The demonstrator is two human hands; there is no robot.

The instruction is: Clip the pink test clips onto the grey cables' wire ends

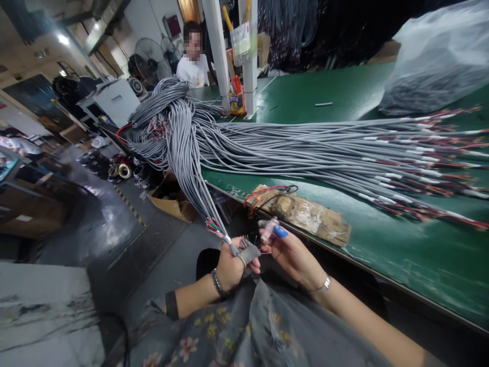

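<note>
A large bundle of grey cables [290, 148] lies across the green table [401, 244], with its left ends hanging over the table edge. My left hand [231, 265], with grey tape on its fingers, is closed on the end of one hanging grey cable [225, 237] where coloured wires stick out. My right hand [290, 255] is just right of it, fingers pinched. Its fingertips wear a pink and a blue cover [275, 230], and they touch the thin wires at that cable's end.
A taped cardboard pad with red wires [305, 214] lies on the table's near edge. A clear plastic bag [439, 61] sits at the back right. White posts [217, 51] stand on the table. A person in white [193, 66] sits beyond. A cardboard box [171, 201] is on the floor.
</note>
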